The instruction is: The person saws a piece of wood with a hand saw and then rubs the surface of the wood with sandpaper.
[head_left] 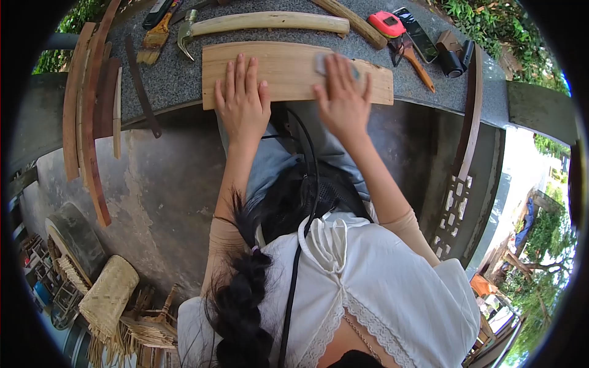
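Observation:
A pale wooden board (288,72) lies flat on the grey stone slab in front of me. My left hand (242,98) rests on its left part, palm down, fingers stretched out and holding nothing. Toward the right end of the board, my right hand (345,101) presses down on a small grey-white sheet (320,64), perhaps sandpaper. Motion blur smears the fingertips and the sheet, which shows only at the edges of the fingers. Just beyond the board lies a claw hammer (264,23) with a wooden handle.
Behind lie a paintbrush (156,38), a wooden stick (356,21), a red tape measure (386,24), a phone (416,35) and an orange-handled brush (419,66). Wooden strips (92,110) and a saw blade (141,89) overhang the stone slab (165,76) at left; another strip (471,110) leans right.

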Available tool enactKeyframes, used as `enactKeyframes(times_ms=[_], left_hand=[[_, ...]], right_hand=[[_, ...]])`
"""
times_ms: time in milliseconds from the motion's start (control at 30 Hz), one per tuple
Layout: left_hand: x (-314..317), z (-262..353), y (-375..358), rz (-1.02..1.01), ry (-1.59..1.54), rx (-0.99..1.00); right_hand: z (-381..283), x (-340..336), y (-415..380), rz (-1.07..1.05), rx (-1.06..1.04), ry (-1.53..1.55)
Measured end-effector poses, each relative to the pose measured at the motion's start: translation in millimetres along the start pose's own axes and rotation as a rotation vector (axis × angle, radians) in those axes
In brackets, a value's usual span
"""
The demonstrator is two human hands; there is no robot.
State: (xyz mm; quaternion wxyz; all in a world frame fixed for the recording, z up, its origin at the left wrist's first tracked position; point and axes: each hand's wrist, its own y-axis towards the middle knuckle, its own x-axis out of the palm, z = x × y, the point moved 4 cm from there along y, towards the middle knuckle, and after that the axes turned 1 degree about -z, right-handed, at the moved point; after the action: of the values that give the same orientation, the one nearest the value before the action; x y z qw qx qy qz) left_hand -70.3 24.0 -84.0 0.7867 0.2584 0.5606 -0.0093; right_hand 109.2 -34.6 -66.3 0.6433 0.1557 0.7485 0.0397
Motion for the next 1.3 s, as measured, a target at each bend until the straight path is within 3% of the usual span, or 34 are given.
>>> enactKeyframes(times_ms=[67, 133, 267, 333, 433, 567, 633, 700, 867, 967, 1133, 1233, 1300], left_hand=[[0, 1, 1, 0.008, -0.001, -0.006], [-2, 2, 0, -0.008, 0.007, -0.006], [-8, -7, -2, 0.026, -0.098, 0.014], [-16, -16, -7, 0.047, -0.434, 0.130], [-24, -32, -28, 0.069, -0.292, 0.074], [-10, -49, -43, 0.124, -0.335, 0.086], [-10, -49, -44, 0.183, -0.401, 0.143], [1, -47, -46, 0.250, -0.385, 0.149], [22, -50, -47, 0.413, -0.273, 0.190], [28, -53, -48, 0.447, -0.208, 0.217], [36, -48, -45, 0.548, -0.198, 0.160], [35, -49, -46, 0.550, -0.238, 0.139], [34, -48, -45, 0.557, -0.239, 0.145]], right_hand=[[53, -11, -13, -0.012, 0.145, -0.091], [70, -11, -21, 0.036, 0.158, -0.120], [-14, 4, 9, -0.007, -0.106, 0.093], [-44, 9, 27, -0.034, -0.224, 0.152], [-51, 15, 38, -0.154, -0.398, 0.136], [43, -9, 23, -0.255, -0.413, 0.045], [46, -9, 28, -0.266, -0.449, -0.001], [29, -7, 36, -0.266, -0.465, -0.038], [-87, 30, 71, -0.182, -0.724, 0.091], [-69, 22, 71, -0.208, -0.743, 0.078], [26, -8, 49, -0.382, -0.617, -0.041], [5, -1, 63, -0.392, -0.684, 0.016], [-50, 11, 82, -0.350, -0.778, 0.041]])
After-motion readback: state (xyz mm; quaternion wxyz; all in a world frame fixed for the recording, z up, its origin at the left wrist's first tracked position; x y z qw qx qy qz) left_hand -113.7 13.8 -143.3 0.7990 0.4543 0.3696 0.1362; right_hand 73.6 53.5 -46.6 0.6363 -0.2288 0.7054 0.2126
